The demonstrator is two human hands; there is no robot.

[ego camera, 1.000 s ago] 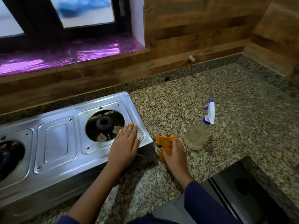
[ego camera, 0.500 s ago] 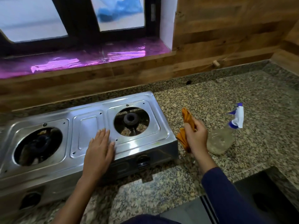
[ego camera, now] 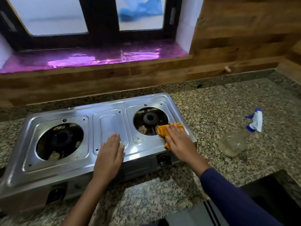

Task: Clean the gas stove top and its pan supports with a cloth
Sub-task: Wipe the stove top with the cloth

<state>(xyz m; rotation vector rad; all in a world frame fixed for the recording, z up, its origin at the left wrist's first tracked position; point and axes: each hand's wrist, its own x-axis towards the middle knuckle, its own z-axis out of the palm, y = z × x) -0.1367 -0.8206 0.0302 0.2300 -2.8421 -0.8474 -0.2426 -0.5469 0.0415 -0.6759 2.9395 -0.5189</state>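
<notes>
A steel two-burner gas stove (ego camera: 109,123) sits on the granite counter with no pan supports on its burners. The right burner (ego camera: 150,118) and the left burner (ego camera: 60,141) show in their round openings. My right hand (ego camera: 179,141) presses an orange cloth (ego camera: 162,130) flat on the stove top at the front right edge of the right burner opening. My left hand (ego camera: 110,154) lies flat, fingers together, on the stove's front middle, holding nothing.
A clear spray bottle (ego camera: 234,142) with a blue and white trigger lies on the granite counter (ego camera: 219,105) right of the stove. A wooden backsplash and a window sill with purple film run behind. A dark recess opens at the front right.
My right hand has carried the orange cloth from the counter onto the stove top beside the right burner. My left hand slid along the stove's front to its middle.
</notes>
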